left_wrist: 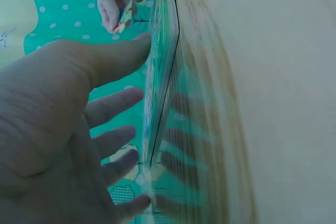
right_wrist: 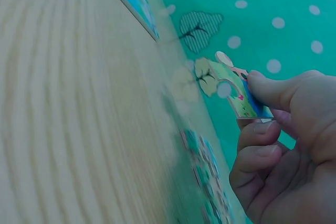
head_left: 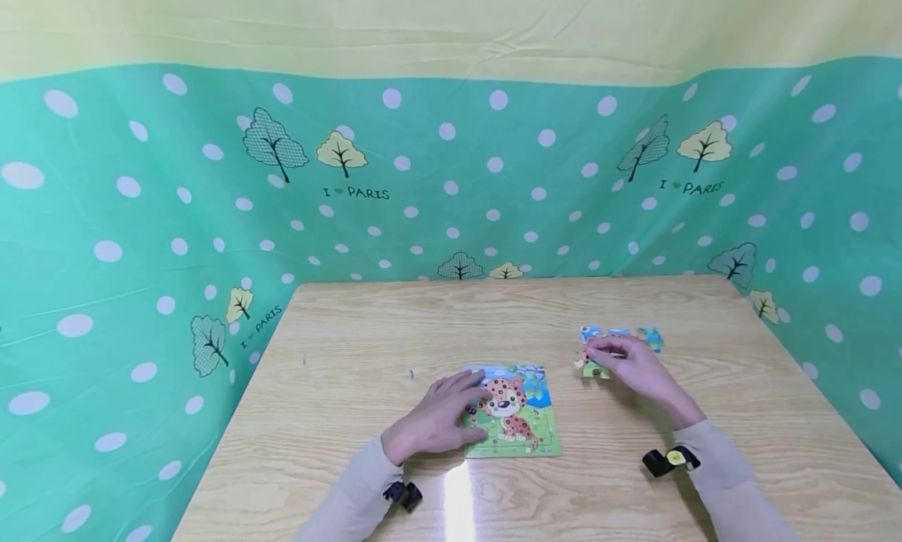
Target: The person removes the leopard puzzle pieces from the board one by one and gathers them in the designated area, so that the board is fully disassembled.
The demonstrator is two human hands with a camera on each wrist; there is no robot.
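A square jigsaw puzzle board (head_left: pixel 546 442) with a spotted leopard cub picture lies flat on the wooden table. Over its left side is my left hand (head_left: pixel 435 415), thumb and fingers spread. In the left wrist view, the thumb (left_wrist: pixel 118 59) reaches along the board's edge and the other fingers are loosely extended. Up off the table, my right hand (right_wrist: pixel 299 129) pinches a jigsaw piece (right_wrist: pixel 247 106) between thumb and fingers; it has green, blue and pink printing and a rounded notch. Below that hand, loose jigsaw pieces (head_left: pixel 651 338) lie on the table, partly hidden by it.
The light wooden table (head_left: pixel 395 323) has a bright glare streak in front of the board. A green dotted cloth (head_left: pixel 451 166) with tree prints hangs along the back and sides. Small black cameras (head_left: pixel 403 495) are strapped to both wrists.
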